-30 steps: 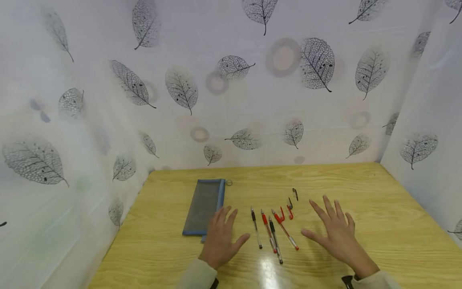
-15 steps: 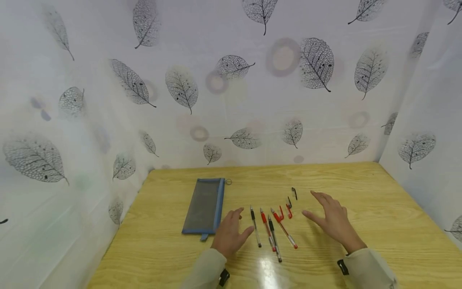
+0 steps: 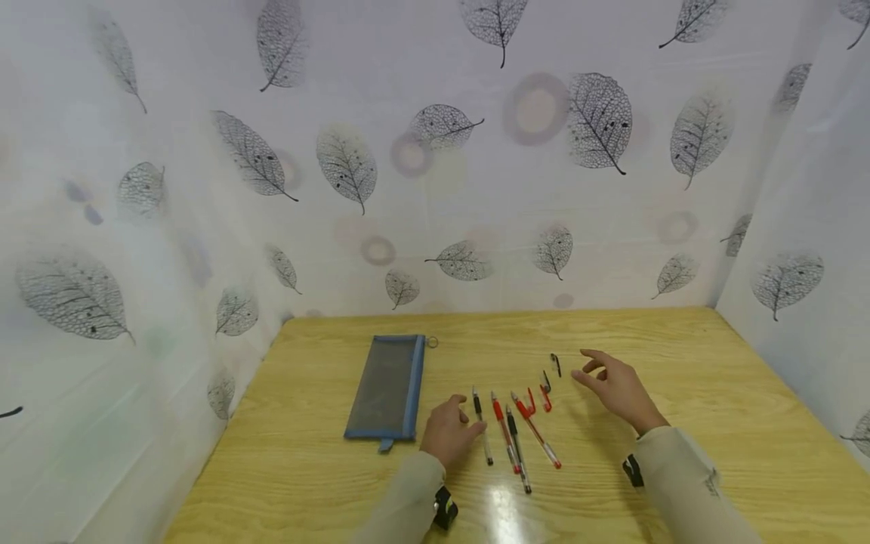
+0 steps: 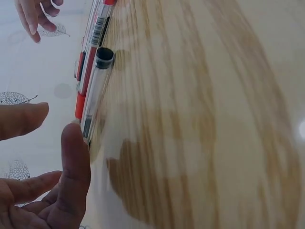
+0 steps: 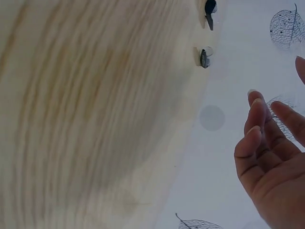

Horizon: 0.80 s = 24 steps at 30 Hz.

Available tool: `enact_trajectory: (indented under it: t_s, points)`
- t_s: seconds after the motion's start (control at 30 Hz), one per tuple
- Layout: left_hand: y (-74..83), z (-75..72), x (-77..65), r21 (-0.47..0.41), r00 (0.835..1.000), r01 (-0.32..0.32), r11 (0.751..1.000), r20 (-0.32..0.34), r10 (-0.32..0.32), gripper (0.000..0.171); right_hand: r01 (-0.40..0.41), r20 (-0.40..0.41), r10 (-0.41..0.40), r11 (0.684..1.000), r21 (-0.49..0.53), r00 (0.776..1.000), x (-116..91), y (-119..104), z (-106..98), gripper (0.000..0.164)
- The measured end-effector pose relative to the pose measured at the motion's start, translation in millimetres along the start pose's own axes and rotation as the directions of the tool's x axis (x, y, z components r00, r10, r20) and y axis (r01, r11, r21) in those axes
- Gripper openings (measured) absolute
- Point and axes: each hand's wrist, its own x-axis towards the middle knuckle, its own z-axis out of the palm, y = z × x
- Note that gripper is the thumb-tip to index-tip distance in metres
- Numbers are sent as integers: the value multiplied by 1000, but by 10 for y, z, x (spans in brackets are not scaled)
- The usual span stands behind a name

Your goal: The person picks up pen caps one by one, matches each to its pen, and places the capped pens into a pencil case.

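Observation:
My left hand [image 3: 451,437] hovers beside the leftmost black gel pen [image 3: 479,414], its thumb over the barrel in the head view. In the left wrist view, thumb and forefinger stand apart, with that pen [image 4: 98,81] beyond them. To its right lie a red pen [image 3: 504,429], a second black pen [image 3: 517,452] and another red pen [image 3: 537,432], all uncapped. My right hand [image 3: 617,389] is above the table with bent fingers and nothing in them. Nearest to it is a black pen cap [image 3: 556,365]; another black cap [image 3: 546,381] lies closer to the pens.
Two red caps, one red cap [image 3: 531,402] and another red cap [image 3: 546,399], lie by the right red pen. A mesh zip pouch [image 3: 384,389] with blue edging lies flat to the left. A leaf-patterned curtain [image 3: 489,189] borders the wooden table [image 3: 299,483].
Both hands have drawn their spread fingers in. The left hand has moved right, off the pouch to the leftmost pen; the right has shifted slightly left and away, towards the black caps.

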Motion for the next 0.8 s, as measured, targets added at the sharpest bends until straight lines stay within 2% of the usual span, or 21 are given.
enact_trajectory:
  t_s: [0.23,0.53,0.8]
  points:
    - [38,98,21,13,999,38,999,-29,-38,51,-29,20,27,997,65,999,150,110,57,59]
    - [74,173,63,57,990,111,992,-90,-106,42,-93,67,83,982,163,994,313,148,123,55]
    - [134,158,79,35,986,149,988,-77,-146,30,-133,53,124,966,223,991,386,175,167,52]
